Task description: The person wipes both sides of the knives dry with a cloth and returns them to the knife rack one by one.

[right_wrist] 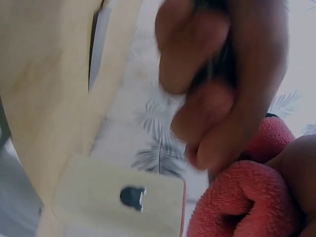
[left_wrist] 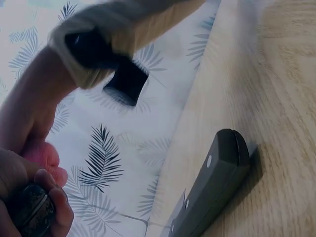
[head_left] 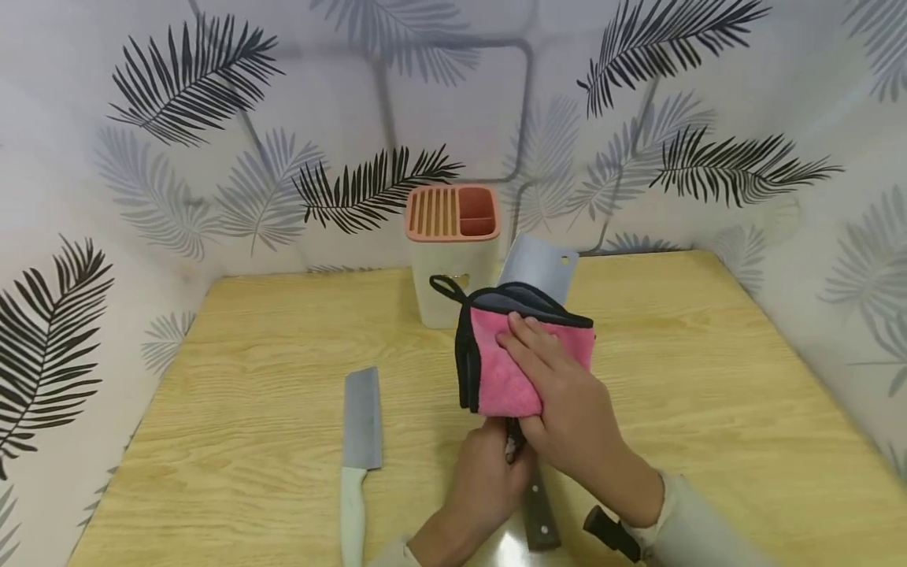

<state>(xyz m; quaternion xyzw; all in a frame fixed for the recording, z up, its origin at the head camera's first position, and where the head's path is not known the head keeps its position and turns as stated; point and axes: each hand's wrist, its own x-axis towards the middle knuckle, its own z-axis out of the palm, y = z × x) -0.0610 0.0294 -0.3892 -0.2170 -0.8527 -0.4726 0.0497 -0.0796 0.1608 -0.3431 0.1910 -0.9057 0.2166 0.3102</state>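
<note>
The pink cloth (head_left: 503, 378) hides what lies beyond the dark handle (head_left: 512, 442) in the left hand (head_left: 484, 476). The riveted handle (head_left: 542, 516) beside it disappears behind the right hand (head_left: 574, 405); to which of these 2 the metal blade (head_left: 538, 269) toward the table's (head_left: 283, 339) rear edge belongs cannot be told. The head view cuts off the pale-handled knife's (head_left: 363, 421) butt and the table's 2 front corners. The holder's (head_left: 434, 303) lower right is covered. The left fingers (right_wrist: 205, 111) blur in the right wrist view.
</note>
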